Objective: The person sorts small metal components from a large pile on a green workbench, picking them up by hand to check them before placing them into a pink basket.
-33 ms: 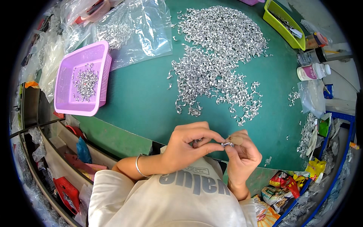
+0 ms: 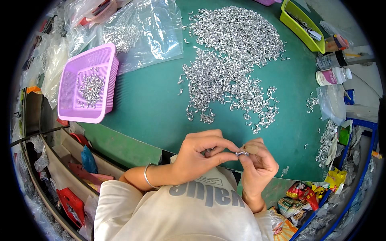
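Observation:
A small curved silvery metal piece (image 2: 241, 153) is pinched between my two hands, just past the table's near edge. My left hand (image 2: 197, 154) grips its left end between thumb and forefinger; another shiny bit shows inside the curled fingers, too small to name. From the other side, my right hand (image 2: 258, 162) closes on the piece with thumb and fingers. A tan, rounded flat thing (image 2: 251, 149) sits at the right fingertips; its kind is unclear. Ahead of the hands, a big heap of similar curved metal pieces (image 2: 237, 36) spreads over the green table (image 2: 148, 104).
A purple basket (image 2: 86, 114) at left holds some metal pieces. Beside it lies a clear plastic bag (image 2: 161, 36) with more. At far right stand a lime-green tray (image 2: 301, 32) and a white bottle (image 2: 331, 76). Snack packets (image 2: 297, 201) crowd the lower right; an open drawer (image 2: 76, 160) is at left.

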Available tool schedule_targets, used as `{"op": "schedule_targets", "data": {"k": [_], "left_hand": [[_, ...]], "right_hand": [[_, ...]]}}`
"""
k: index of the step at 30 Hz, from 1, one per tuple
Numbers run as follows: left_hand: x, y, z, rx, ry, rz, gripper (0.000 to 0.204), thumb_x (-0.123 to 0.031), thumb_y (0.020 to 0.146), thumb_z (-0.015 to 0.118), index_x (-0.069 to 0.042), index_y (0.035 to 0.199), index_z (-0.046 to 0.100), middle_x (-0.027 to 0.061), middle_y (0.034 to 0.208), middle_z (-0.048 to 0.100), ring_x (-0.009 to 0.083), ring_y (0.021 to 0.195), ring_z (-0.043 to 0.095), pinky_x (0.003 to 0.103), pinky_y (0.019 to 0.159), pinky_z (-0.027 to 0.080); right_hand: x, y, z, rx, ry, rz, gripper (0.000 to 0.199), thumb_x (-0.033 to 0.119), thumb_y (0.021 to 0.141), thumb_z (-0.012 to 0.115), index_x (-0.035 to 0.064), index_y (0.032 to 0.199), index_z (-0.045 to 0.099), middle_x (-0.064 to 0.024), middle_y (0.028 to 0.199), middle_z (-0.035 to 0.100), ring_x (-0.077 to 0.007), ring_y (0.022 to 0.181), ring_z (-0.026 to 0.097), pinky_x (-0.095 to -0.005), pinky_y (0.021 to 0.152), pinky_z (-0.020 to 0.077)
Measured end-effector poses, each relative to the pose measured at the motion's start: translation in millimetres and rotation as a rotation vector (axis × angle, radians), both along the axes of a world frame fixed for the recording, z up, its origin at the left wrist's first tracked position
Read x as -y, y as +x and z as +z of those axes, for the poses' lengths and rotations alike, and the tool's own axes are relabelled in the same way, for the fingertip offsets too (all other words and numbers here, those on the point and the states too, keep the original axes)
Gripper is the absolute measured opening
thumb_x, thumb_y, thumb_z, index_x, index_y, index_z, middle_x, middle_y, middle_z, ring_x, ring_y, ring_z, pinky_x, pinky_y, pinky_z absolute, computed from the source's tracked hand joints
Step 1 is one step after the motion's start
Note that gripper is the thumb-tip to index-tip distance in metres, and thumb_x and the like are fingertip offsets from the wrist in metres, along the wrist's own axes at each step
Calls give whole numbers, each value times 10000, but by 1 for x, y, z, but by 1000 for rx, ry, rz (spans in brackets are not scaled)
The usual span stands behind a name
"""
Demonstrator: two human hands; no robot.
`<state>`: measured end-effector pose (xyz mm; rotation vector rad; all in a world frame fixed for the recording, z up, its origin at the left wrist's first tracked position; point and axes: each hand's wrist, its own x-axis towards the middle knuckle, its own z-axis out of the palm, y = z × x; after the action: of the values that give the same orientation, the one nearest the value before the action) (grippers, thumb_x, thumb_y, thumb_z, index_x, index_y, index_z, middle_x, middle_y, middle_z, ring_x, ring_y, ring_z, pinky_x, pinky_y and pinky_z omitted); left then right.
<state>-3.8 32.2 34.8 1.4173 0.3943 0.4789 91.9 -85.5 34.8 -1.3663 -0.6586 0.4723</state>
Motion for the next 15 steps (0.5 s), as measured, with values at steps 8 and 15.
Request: {"op": "schedule_targets", "data": {"k": [8, 15], "left_hand": [[-1, 0, -1, -30, -69, -49, 128, 28, 714, 649, -7, 836, 632, -28, 610, 407, 35, 512, 327, 200, 450, 246], [-3, -3, -13, -145, -496, -99, 105, 28, 757, 600, 0, 858, 617, -22, 686, 458, 24, 571, 380, 174, 471, 279]], "right_hand": [[0, 1, -4, -19, -9, 15, 196, -146, 648, 631, -78, 825, 583, -134, 795, 589, -196, 741, 520, -280, 629, 431], [2, 4, -14, -92, -90, 71, 198, -142, 652, 629, -71, 831, 584, -122, 803, 586, -187, 770, 512, -275, 654, 424]]}}
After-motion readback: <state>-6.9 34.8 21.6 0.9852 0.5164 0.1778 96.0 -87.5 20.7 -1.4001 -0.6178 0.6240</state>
